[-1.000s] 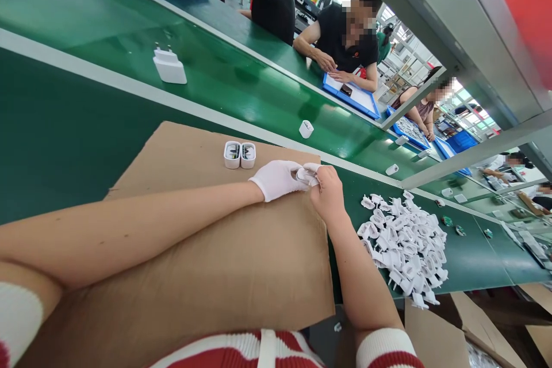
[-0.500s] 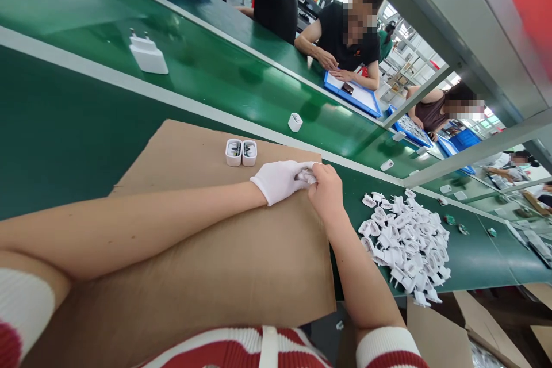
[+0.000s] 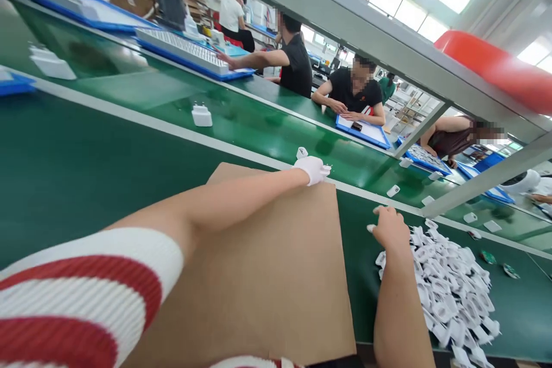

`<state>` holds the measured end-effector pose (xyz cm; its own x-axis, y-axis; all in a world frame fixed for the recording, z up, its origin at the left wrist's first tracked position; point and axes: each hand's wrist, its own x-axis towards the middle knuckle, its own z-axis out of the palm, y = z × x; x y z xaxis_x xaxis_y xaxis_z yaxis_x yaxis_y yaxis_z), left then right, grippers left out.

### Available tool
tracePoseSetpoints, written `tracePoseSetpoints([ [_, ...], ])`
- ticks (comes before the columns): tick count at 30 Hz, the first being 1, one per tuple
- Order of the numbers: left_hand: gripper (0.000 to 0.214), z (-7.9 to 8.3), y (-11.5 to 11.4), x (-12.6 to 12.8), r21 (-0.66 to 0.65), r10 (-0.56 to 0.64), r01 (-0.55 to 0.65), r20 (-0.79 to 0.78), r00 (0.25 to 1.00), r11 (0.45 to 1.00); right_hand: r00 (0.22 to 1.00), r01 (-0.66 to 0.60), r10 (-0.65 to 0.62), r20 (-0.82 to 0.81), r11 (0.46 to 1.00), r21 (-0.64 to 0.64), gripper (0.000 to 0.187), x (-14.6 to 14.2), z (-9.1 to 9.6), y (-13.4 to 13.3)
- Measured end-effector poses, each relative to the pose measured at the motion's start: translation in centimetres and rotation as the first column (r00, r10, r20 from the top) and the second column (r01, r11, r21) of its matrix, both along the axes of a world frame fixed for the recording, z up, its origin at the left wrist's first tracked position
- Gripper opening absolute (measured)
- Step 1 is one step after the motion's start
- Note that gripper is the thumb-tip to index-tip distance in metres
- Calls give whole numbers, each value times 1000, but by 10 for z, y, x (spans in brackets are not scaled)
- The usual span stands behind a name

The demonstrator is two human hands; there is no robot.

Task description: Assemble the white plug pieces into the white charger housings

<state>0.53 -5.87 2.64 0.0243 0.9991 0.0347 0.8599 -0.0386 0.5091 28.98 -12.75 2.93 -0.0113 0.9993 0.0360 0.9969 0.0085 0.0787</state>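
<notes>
My left hand [image 3: 313, 171], in a white glove, is stretched out over the far edge of the brown cardboard sheet [image 3: 267, 264]. Its fingers are closed round a small white charger, mostly hidden, whose thin prongs [image 3: 328, 167] stick out on the right. Just behind the glove, a white charger casing [image 3: 302, 153] sits on the green conveyor belt. My right hand [image 3: 391, 227] is bare apart from white on a fingertip. With its fingers apart, it hovers at the left edge of a heap of white plug shells [image 3: 452, 287], and I see nothing held in it.
White chargers [image 3: 202, 115] stand along the green belt [image 3: 164, 103], which a pale rail [image 3: 142, 115] borders. Green circuit boards [image 3: 488, 257] lie right of the heap. A grey metal frame [image 3: 388, 34] crosses overhead. Across the belt, co-workers sit by blue trays [image 3: 364, 131].
My hands have come apart: the left moved forward to the belt's edge with the charger, the right moved toward the heap. The view swung left and up. Two open casings on the cardboard no longer show.
</notes>
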Motion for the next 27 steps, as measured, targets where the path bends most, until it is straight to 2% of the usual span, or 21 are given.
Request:
tracePoseSetpoints([
  [2,52,2,21,-6,9,47,-46,-56,997,999,989,135,-125,76,980,-146,38,18,-1,6],
  [4,59,1,36,-11,14,77,-76,-100,992,997,985,169,-160,62,964,-205,30,26,-6,12],
  [6,52,-1,45,-15,11,95,-95,-133,987,995,988,154,-152,29,969,-192,25,26,-10,18],
  [8,38,-2,48,-20,14,111,-110,-167,980,994,992,125,-125,8,979,-160,25,23,-14,21],
  [9,39,-2,49,-23,28,123,-120,-184,975,992,994,106,-109,-13,984,-142,28,21,-15,22],
  [13,72,5,48,-47,151,209,-176,-240,948,973,968,-38,35,-247,999,-7,37,7,-22,19],
  [15,83,5,49,-64,133,251,-221,-290,924,966,891,-148,160,-424,987,62,39,-7,-27,15],
  [17,86,2,50,-79,14,256,-266,-327,910,964,768,-265,277,-577,958,108,41,-23,-34,8],
  [20,71,-8,52,-93,-132,237,-287,-307,922,949,613,-403,388,-688,903,150,33,-47,-44,-2],
  [23,60,-8,49,-99,-109,266,-305,-276,924,946,547,-480,410,-730,868,128,18,-61,-51,-7],
  [25,59,0,44,-98,-67,296,-322,-257,920,944,497,-481,371,-784,870,106,19,-64,-54,-8],
  [27,58,11,35,-93,3,305,-313,-234,923,950,435,-437,302,-848,894,94,26,-63,-55,-6],
])
